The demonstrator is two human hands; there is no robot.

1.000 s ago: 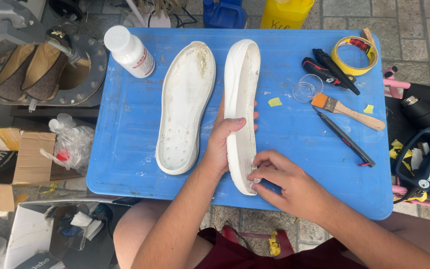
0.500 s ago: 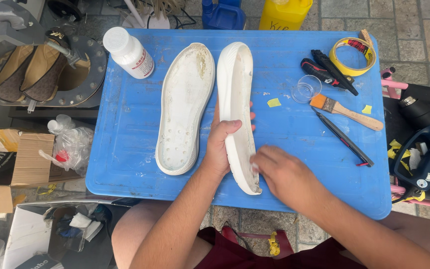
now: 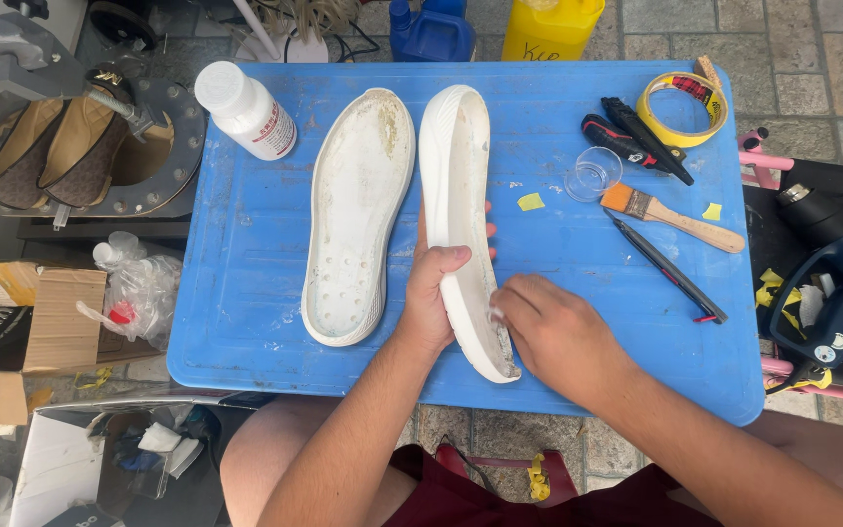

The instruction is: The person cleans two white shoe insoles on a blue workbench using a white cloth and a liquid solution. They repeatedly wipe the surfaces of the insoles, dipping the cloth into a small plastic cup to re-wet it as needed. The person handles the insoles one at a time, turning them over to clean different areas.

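Observation:
Two white shoe soles are on a blue tray-like tabletop (image 3: 246, 293). One sole (image 3: 358, 210) lies flat, inner side up, left of centre. The other sole (image 3: 459, 205) is tipped up on its edge. My left hand (image 3: 433, 293) grips this tilted sole around its middle, thumb over the rim. My right hand (image 3: 553, 332) rests against the sole's heel end, its fingertips pinching something small and white at the rim; what it is cannot be told.
A white bottle (image 3: 246, 109) lies at the tabletop's far left. At right are a paintbrush (image 3: 675, 220), a clear cup (image 3: 592, 176), a black pen (image 3: 665, 268), black-red cutters (image 3: 636, 141) and yellow tape (image 3: 683, 107). A blue power tool (image 3: 836, 293) sits off the right edge.
The tilted sole has turned slightly and my right hand has slid from the heel tip up along its edge. My left hand keeps its grip.

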